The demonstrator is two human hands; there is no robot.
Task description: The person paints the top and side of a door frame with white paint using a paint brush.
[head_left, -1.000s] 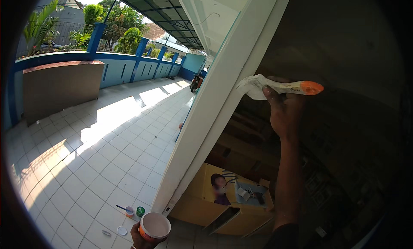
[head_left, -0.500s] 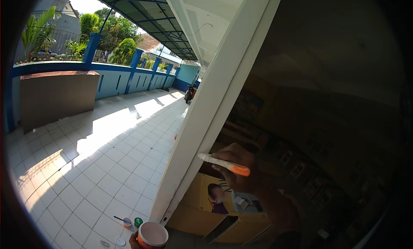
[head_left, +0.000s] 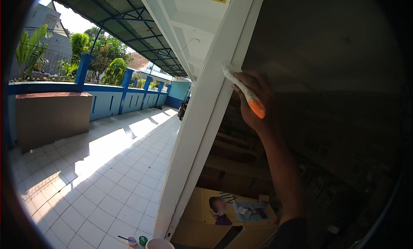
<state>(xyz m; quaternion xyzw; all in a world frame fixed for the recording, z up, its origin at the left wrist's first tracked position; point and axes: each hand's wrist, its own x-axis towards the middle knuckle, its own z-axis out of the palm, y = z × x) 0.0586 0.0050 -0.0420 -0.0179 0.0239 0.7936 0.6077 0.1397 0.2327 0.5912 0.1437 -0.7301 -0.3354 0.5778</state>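
Note:
My right hand (head_left: pixel 258 87) is raised at the upper middle, its fingers closed around a paintbrush (head_left: pixel 248 94) with a whitish handle and an orange end. The bristle end meets the white door frame (head_left: pixel 206 94) near its groove. At the lower edge, only the top of a paint tub (head_left: pixel 159 244) with pale paint shows. My left hand is out of sight.
Small paint cups, one with a green lid (head_left: pixel 143 240) and one holding a thin brush (head_left: pixel 131 241), stand on the tiled floor (head_left: pixel 112 197). Past the frame is a dark room where a person sits near a table (head_left: pixel 254 214). A brown board (head_left: pixel 51 120) leans far left.
My right hand has moved up along the frame with the paintbrush. The view has tilted upward, so the paint tub sits lower and the left hand holding it has left the picture.

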